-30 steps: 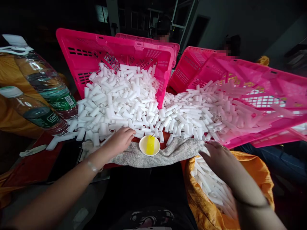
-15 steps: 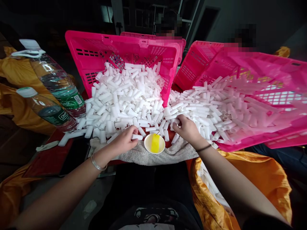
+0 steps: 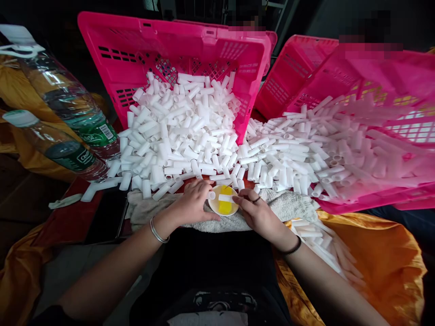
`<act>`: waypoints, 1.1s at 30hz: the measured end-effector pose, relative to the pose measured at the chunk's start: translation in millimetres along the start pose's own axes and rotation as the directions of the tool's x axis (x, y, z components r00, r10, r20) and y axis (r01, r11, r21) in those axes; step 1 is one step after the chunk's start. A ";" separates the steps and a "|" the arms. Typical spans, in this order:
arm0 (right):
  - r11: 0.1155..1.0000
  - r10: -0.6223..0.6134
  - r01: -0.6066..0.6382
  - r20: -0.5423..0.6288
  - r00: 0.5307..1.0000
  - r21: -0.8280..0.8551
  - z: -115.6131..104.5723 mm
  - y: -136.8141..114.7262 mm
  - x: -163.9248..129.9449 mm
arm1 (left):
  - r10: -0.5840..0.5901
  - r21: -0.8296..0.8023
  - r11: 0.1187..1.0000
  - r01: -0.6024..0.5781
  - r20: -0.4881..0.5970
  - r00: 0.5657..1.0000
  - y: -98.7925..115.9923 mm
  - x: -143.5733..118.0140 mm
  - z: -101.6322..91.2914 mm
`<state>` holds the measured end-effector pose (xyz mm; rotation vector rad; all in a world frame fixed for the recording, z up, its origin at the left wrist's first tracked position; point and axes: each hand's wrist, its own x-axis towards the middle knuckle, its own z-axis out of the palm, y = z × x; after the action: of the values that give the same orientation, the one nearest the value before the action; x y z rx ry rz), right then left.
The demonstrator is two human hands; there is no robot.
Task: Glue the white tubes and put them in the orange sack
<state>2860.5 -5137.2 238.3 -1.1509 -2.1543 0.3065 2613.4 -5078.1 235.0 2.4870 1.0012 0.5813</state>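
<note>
My left hand is closed on a short white plastic tube, whose round open end faces the dish. My right hand pinches another white tube, lying level over a yellow block. That block sits in a small white dish between my hands. Whether the right tube touches the block, I cannot tell. Under the dish lies a grey towel. Just beyond my hands a large heap of white tubes spills from a pink basket.
A second pink basket with tubes lies tipped at the right. Two water bottles lean at the left, near a dark flat phone-like object. An orange sack holding tubes stands by my right forearm. Two people are partly visible beyond the baskets.
Both hands have come together at the dish. My right hand has moved from the heap with a tube, now over the yellow block. The camera view has tilted downward.
</note>
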 end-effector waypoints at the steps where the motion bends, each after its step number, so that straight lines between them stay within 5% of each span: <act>1: 1.000 -0.017 0.017 -0.013 1.000 0.007 -0.5 1.6 -1.5 | 0.003 0.018 1.000 -0.002 -0.015 1.000 -1.2 0.2 6.0; 9: 0.950 0.271 -0.282 0.094 0.958 0.138 -5.5 3.4 -3.3 | -0.019 0.024 1.000 0.020 -0.047 0.999 -4.2 4.1 22.3; 18: 0.994 0.052 -0.041 -0.102 0.993 0.106 3.2 8.4 -5.9 | -0.053 -0.049 0.998 0.048 -0.095 0.994 -6.0 1.6 25.4; 23: 0.859 0.341 -0.348 0.089 0.936 0.374 4.1 3.5 -8.0 | -0.062 -0.061 0.997 0.056 -0.102 0.993 -4.4 1.3 24.7; 28: 0.953 0.243 -0.224 -0.073 0.967 0.203 7.8 2.3 -13.3 | -0.053 -0.053 0.997 0.048 -0.110 0.992 -5.1 1.4 26.0; 33: 0.891 0.374 -0.361 0.007 0.927 0.276 7.7 1.1 -13.0 | -0.039 -0.041 0.999 0.035 -0.105 0.994 -7.1 0.9 27.3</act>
<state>2861.2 -5146.2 226.2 -1.3811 -1.7727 0.7148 2624.1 -5078.3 208.8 2.4201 1.0630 0.7200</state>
